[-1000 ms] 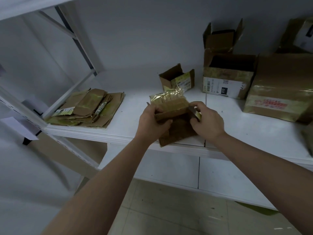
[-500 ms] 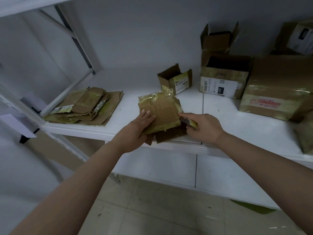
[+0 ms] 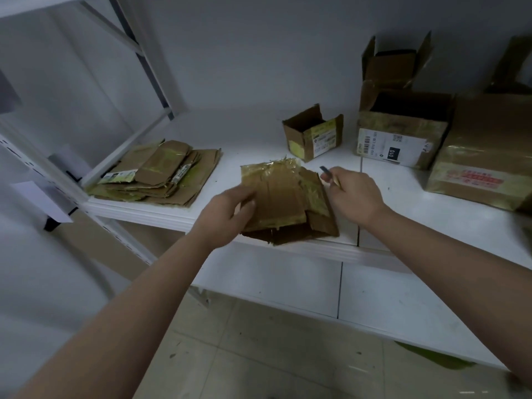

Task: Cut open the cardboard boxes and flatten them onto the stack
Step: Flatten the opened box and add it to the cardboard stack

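One flattened, tape-glossy cardboard box (image 3: 283, 197) under left hand (image 3: 227, 214)

Between my hands I see brown flattened cardboard (image 3: 283, 197) streaked with yellowish glossy tape, left of my left hand a brown stack (image 3: 161, 174) with yellow-green patches, and beyond my right hand a brown box (image 3: 401, 139) bearing a white barcode label.

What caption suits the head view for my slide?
Left hand holds a flattened brown cardboard box on the white shelf; right hand grips a small cutter.
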`<state>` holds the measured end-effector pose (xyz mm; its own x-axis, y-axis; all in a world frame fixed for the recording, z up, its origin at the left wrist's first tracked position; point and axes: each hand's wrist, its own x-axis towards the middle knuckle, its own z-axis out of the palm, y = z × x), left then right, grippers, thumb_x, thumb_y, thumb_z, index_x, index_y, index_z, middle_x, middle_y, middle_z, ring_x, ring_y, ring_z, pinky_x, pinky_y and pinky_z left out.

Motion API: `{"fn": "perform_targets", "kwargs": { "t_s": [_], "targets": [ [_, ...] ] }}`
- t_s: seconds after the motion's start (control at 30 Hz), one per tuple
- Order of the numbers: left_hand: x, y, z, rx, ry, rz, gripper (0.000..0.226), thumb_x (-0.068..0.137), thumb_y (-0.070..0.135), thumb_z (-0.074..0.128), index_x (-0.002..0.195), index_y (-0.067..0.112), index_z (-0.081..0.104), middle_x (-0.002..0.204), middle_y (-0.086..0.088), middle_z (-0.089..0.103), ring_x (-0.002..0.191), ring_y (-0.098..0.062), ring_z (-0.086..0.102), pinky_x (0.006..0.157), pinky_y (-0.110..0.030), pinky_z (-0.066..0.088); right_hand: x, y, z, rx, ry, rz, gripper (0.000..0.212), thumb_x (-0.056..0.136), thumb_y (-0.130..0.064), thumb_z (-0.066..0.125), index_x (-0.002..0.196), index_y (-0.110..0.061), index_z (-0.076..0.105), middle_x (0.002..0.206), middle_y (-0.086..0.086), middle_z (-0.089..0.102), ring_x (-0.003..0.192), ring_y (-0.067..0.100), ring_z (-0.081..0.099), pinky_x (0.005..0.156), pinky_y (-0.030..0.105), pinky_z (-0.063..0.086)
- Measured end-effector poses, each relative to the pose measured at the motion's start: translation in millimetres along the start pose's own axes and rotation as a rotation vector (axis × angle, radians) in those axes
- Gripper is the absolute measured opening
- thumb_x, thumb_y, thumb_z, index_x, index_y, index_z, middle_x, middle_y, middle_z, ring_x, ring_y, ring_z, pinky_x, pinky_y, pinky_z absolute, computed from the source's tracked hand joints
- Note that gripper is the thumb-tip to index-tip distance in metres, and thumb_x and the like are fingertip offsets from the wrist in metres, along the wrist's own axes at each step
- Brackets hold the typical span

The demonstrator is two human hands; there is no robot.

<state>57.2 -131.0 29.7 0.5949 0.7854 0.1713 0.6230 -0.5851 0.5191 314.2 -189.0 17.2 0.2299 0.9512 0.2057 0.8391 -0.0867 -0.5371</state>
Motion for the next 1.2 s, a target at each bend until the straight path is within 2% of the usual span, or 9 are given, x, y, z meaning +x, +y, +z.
{"fn": "perform_targets", "kwargs": {
  "t_s": [0.07, 0.17, 0.23, 0.3, 0.43, 0.63, 0.8, 1.0, 1.2],
  "targets": [
    [15.3, 12.0, 0.6, 0.044, 0.134, 0.006, 0.039, 0.097, 0.028, 0.040, 0.124, 0.010, 0.060, 0.115, -0.009, 0.066, 0.104, -0.024, 0.060, 0.087, -0.035, 0.049, 10.0, -6.9, 2.3, -0.061, 0.026, -0.008, 0.030, 0.098, -0.014, 0.041, 0.126, -0.015, 0.052, 0.106, 0.016, 0.065, 0.098, 0.036, 0.059, 0.071, 0.034, 0.040],
    [46.3, 25.6, 10.5, 0.193, 0.131, 0.016, 0.036, 0.098, 0.015, 0.039, 0.130, 0.005, 0.053, 0.133, -0.016, 0.054, 0.130, -0.032, 0.045, 0.107, -0.042, 0.038, 24.1, -14.9, 12.1, -0.030, 0.027, 0.020, 0.039, 0.099, -0.018, 0.041, 0.138, -0.021, 0.044, 0.123, 0.016, 0.056, 0.114, 0.034, 0.052, 0.081, 0.034, 0.041],
    [61.5, 35.6, 26.1, 0.316, 0.043, -0.010, 0.048, 0.100, 0.022, 0.035, 0.145, 0.005, 0.034, 0.154, -0.016, 0.029, 0.146, -0.035, 0.014, 0.118, -0.051, 0.018, 32.4, -15.9, 25.4, -0.028, 0.002, -0.023, 0.043, 0.100, -0.019, 0.040, 0.142, -0.021, 0.039, 0.142, 0.012, 0.044, 0.133, 0.030, 0.036, 0.102, 0.040, 0.039],
    [68.5, 37.5, 46.0, 0.447, -0.033, -0.030, 0.060, 0.102, 0.034, 0.027, 0.153, 0.007, 0.011, 0.161, -0.013, 0.003, 0.148, -0.031, -0.009, 0.118, -0.051, 0.001, 36.8, -17.7, 38.5, -0.060, -0.019, -0.061, 0.045, 0.101, -0.026, 0.035, 0.146, -0.021, 0.034, 0.153, 0.007, 0.031, 0.144, 0.027, 0.019, 0.111, 0.046, 0.029],
    [55.0, 4.4, 72.8, 0.597, -0.117, -0.071, 0.071, 0.099, 0.052, 0.017, 0.153, 0.014, -0.009, 0.160, -0.009, -0.016, 0.145, -0.030, -0.023, 0.115, -0.053, -0.010, 34.3, -18.3, 62.9, -0.087, -0.150, -0.028, 0.055, 0.102, -0.037, 0.030, 0.152, -0.018, 0.015, 0.160, 0.003, 0.008, 0.148, 0.021, -0.002, 0.119, 0.041, 0.013],
    [41.7, -26.8, 88.0, 0.520, -0.142, -0.139, 0.078, 0.087, 0.068, 0.001, 0.152, 0.029, -0.015, 0.159, 0.000, -0.020, 0.144, -0.029, -0.024, 0.116, -0.054, -0.009, 29.8, -11.5, 83.6, -0.398, -0.252, -0.154, 0.077, 0.096, -0.047, 0.036, 0.151, -0.024, -0.014, 0.158, 0.002, -0.021, 0.145, 0.022, -0.021, 0.118, 0.042, -0.004],
    [45.6, -29.1, 89.7, 0.510, -0.158, -0.158, 0.081, 0.081, 0.070, -0.001, 0.152, 0.032, -0.011, 0.161, 0.000, -0.012, 0.147, -0.030, -0.015, 0.117, -0.054, 0.000, 36.5, -10.4, 88.3, -0.434, -0.359, -0.151, 0.073, 0.096, -0.048, 0.031, 0.153, -0.019, -0.004, 0.160, -0.002, -0.011, 0.146, 0.016, -0.014, 0.120, 0.043, -0.001],
    [49.8, -27.3, 89.8, 0.513, -0.168, -0.179, 0.086, 0.078, 0.071, -0.001, 0.154, 0.031, -0.004, 0.162, 0.000, -0.005, 0.148, -0.030, -0.007, 0.117, -0.054, 0.006, 36.5, -11.5, 90.4, -0.450, -0.338, -0.162, 0.073, 0.096, -0.049, 0.032, 0.153, -0.015, 0.001, 0.161, 0.000, -0.005, 0.147, 0.018, -0.010, 0.119, 0.045, -0.001],
    [44.2, -22.4, 90.6, 0.507, -0.144, -0.168, 0.088, 0.078, 0.068, -0.005, 0.153, 0.022, -0.011, 0.160, -0.006, -0.016, 0.145, -0.029, -0.021, 0.117, -0.045, -0.009, 31.9, -12.9, 90.3, -0.397, -0.294, -0.151, 0.076, 0.095, -0.050, 0.035, 0.153, -0.022, -0.006, 0.160, 0.002, -0.012, 0.147, 0.022, -0.013, 0.119, 0.045, -0.003]
  ]
}}
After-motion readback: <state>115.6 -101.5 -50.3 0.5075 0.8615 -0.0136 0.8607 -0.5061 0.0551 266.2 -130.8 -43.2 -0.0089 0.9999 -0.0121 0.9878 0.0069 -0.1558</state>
